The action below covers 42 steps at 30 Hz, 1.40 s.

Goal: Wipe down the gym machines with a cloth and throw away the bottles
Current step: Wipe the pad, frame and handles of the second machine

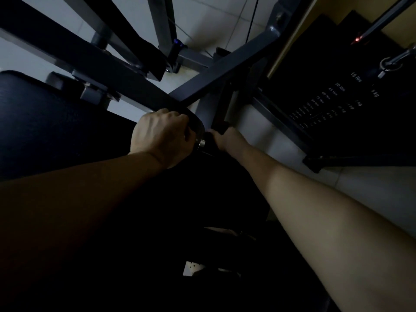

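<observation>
The grey-painted steel-tube gym machine frame (225, 73) fills the upper view, its beams crossing just above both hands. It is rigid and far too heavy to shift, so the beams should take firm wiping pressure. The smooth paint will likely let a cloth slide easily, with the bolts and joints the places to snag.

The left hand (162, 138) is clenched over a dark rounded plate (197, 124) at the beam junction, fingers curled round its edge. A small silver metal knob (201, 144) lies just beside it. That plate looks a sound place to brace.

The right hand (225, 138) reaches to the dark upright post (216, 109) below the crossing. A dark reddish patch (221, 123) at its fingertips may be the cloth, but the light is too poor to say, and I cannot tell whether the fingers grip or only press. No bottles are in view.

To the left sits a black padded seat (45, 113), soft and likely grippier under a cloth. At right, the black weight stack (326, 97) carries white figures: "15 lbs", "30 lbs", "45 lbs", "60 lbs", and "kg" values beside them. The lower rows are too small to read, and no brand name shows.
</observation>
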Tool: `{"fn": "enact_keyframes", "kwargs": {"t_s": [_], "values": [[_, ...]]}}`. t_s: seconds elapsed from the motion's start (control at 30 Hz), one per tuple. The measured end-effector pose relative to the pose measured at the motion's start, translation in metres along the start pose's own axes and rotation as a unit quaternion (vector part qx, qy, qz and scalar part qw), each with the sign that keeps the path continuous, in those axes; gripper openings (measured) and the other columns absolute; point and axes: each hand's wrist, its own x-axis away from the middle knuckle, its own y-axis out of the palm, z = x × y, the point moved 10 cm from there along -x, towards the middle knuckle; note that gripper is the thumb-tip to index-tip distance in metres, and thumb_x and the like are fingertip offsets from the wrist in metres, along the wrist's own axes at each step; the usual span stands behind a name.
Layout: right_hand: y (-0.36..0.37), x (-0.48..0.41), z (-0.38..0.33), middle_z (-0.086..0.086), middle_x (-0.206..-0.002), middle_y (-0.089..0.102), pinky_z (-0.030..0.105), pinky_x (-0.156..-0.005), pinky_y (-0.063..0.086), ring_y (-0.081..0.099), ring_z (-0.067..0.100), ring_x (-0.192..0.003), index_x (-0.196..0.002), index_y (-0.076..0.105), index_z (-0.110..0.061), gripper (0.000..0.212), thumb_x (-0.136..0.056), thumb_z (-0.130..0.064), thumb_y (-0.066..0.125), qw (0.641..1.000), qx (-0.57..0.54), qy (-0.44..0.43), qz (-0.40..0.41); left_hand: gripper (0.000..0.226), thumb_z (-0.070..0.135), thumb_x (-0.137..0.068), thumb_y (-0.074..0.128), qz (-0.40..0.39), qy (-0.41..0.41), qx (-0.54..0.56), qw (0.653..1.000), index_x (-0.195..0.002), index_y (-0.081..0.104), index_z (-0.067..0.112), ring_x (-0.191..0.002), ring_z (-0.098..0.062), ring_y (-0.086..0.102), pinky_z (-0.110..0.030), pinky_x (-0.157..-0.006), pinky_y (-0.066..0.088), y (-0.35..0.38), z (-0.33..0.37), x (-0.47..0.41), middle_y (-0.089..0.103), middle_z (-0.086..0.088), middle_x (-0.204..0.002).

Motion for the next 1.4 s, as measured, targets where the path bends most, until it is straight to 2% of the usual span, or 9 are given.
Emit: {"fn": "enact_keyframes", "kwargs": {"t_s": [0.2,0.33,0.43,0.6,0.73,0.93,1.17,1.27,1.4], "values": [[-0.004,0.037,0.014,-0.002,-0.082,0.062,0.01,-0.058,0.044,0.059,0.002,-0.066,-0.103,0.061,-0.01,0.01,-0.096,-0.005,0.055,0.993,-0.016,0.003,-0.12,0.034,0.043,-0.091,0.025,0.008,0.01,-0.009,1.0,-0.072,0.047,0.025,-0.078,-0.025,0.061,-0.033,-0.067,0.042,0.0,0.002,0.0,0.063,0.001,-0.076],[0.007,0.04,0.008,0.002,-0.104,0.064,0.018,-0.088,0.043,0.061,0.01,-0.093,-0.128,0.056,-0.008,0.029,-0.099,-0.008,0.056,0.99,0.027,-0.021,-0.139,0.031,0.041,-0.093,0.032,-0.013,0.008,-0.007,1.0,-0.075,0.051,0.025,-0.081,-0.024,0.06,-0.035,-0.07,0.046,0.004,0.0,-0.001,0.064,0.001,-0.078],[0.011,0.029,-0.002,0.018,-0.135,0.057,0.016,-0.086,0.033,0.053,0.031,-0.125,-0.139,0.048,-0.001,0.044,-0.098,-0.013,0.059,0.984,0.117,-0.058,-0.123,0.029,0.04,-0.095,0.037,-0.012,0.008,-0.004,1.0,-0.077,0.054,0.025,-0.083,-0.024,0.061,-0.036,-0.072,0.047,0.005,-0.001,-0.003,0.065,0.002,-0.081],[0.001,0.022,0.001,0.009,-0.09,0.055,0.023,-0.08,0.04,0.053,0.018,-0.084,-0.098,0.057,0.001,0.016,-0.104,-0.001,0.042,0.987,0.138,-0.065,-0.057,0.024,0.038,-0.095,0.04,-0.004,0.005,-0.015,1.0,-0.074,0.045,0.026,-0.084,-0.027,0.061,-0.033,-0.069,0.04,0.0,0.002,-0.001,0.064,0.0,-0.08],[0.0,0.014,0.002,0.0,-0.102,0.065,0.023,-0.086,0.047,0.058,0.008,-0.095,-0.115,0.064,-0.013,0.048,-0.088,-0.053,0.058,0.996,0.045,-0.073,-0.022,0.026,0.038,-0.095,0.039,-0.008,-0.006,-0.018,1.0,-0.074,0.048,0.025,-0.084,-0.026,0.061,-0.035,-0.07,0.046,0.001,0.001,0.0,0.054,0.004,-0.075],[-0.004,0.041,0.005,0.001,-0.086,0.06,0.019,-0.074,0.041,0.055,0.019,-0.095,-0.109,0.06,-0.007,0.014,-0.097,-0.001,0.055,0.997,0.015,-0.05,-0.06,0.025,0.039,-0.096,0.039,-0.012,-0.002,-0.004,1.0,-0.077,0.051,0.026,-0.087,-0.026,0.062,-0.039,-0.075,0.05,0.002,0.001,0.0,0.066,0.0,-0.083],[0.02,0.026,-0.038,0.021,-0.125,0.058,0.021,-0.076,0.032,0.056,0.031,-0.116,-0.131,0.051,0.005,0.033,-0.1,-0.005,0.048,0.991,0.091,-0.071,-0.066,0.026,0.042,-0.095,0.038,-0.006,-0.001,-0.018,1.0,-0.076,0.048,0.027,-0.086,-0.025,0.063,-0.036,-0.072,0.048,0.004,0.0,-0.003,0.066,0.0,-0.084],[0.021,0.018,-0.04,0.011,-0.103,0.049,0.016,-0.068,0.028,0.045,0.019,-0.096,-0.109,0.05,-0.01,0.007,-0.102,-0.013,0.05,0.994,0.068,-0.048,-0.065,0.027,0.045,-0.093,0.032,-0.009,0.002,-0.019,1.0,-0.075,0.044,0.029,-0.087,-0.024,0.062,-0.033,-0.069,0.039,0.004,0.0,-0.002,0.066,0.002,-0.085],[0.021,0.019,-0.033,-0.004,-0.076,0.039,0.022,-0.07,0.038,0.045,0.017,-0.084,-0.07,0.032,-0.023,0.038,-0.103,-0.014,0.047,0.998,0.04,-0.041,-0.028,0.027,0.047,-0.092,0.03,-0.014,-0.006,-0.023,1.0,-0.076,0.044,0.03,-0.082,-0.019,0.058,-0.031,-0.068,0.035,0.003,-0.002,-0.001,0.063,0.005,-0.083]]}}
